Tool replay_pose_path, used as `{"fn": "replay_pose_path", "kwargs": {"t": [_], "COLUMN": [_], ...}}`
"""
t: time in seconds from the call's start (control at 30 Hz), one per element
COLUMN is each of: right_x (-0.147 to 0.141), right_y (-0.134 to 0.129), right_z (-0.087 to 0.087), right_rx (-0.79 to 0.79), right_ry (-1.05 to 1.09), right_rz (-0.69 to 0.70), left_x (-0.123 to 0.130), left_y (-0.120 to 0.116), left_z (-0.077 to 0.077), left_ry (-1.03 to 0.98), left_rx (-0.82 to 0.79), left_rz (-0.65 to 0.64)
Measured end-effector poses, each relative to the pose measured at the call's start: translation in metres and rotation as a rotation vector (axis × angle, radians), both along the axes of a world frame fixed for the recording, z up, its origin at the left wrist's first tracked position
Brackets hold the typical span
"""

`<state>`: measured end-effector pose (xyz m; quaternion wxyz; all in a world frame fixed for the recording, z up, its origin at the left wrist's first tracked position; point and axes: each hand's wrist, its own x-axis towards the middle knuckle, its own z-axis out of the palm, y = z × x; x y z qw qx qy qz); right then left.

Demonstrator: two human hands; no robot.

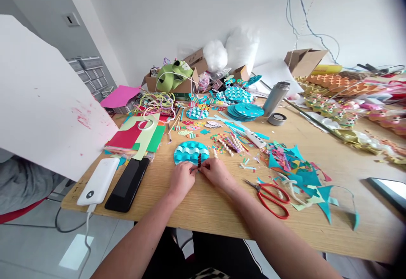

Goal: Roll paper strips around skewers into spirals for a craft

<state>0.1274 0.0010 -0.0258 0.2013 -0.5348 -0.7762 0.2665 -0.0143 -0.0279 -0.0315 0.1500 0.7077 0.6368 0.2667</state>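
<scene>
On the near part of the table lies a blue paper disc [185, 155] with wavy blue and pale strips across it. A small dark brown coiled piece [199, 160], like a twisted strip, stands upright at the disc's front edge. My left hand [183, 179] is closed, with its fingertips pinched at the foot of this coil. From the other side my right hand [218, 173] pinches the same coil with thumb and forefinger. The exact grip of the fingertips is partly hidden. Beyond my right hand lie several pale and purple twisted pieces [234, 142].
Red-handled scissors [274, 200] and blue paper scraps [309, 179] lie right. A white glue tube [255, 139], stacked blue discs [249, 110] and a steel flask [276, 97] stand farther back. Left are a black phone [127, 185], a white power bank [99, 181] and coloured paper [127, 138].
</scene>
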Motion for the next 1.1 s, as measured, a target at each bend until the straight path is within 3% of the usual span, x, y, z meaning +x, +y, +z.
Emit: {"fn": "replay_pose_path", "kwargs": {"t": [0.17, 0.37, 0.9, 1.1], "right_x": [0.006, 0.004, 0.000, 0.020], "right_y": [0.001, 0.002, 0.002, 0.006], "right_z": [0.000, 0.003, 0.000, 0.015], "right_rx": [-0.025, 0.040, 0.045, 0.111], "right_ry": [0.054, 0.160, 0.151, 0.230], "right_rz": [0.038, -0.027, -0.028, -0.099], "left_x": [0.000, 0.005, 0.006, 0.003], "left_y": [-0.001, -0.003, -0.005, -0.007], "left_z": [0.000, 0.002, 0.002, -0.001], "left_ry": [0.021, 0.118, 0.205, 0.179], "left_rx": [0.021, 0.012, 0.080, 0.108], "left_rz": [0.006, 0.041, 0.003, -0.011]}}
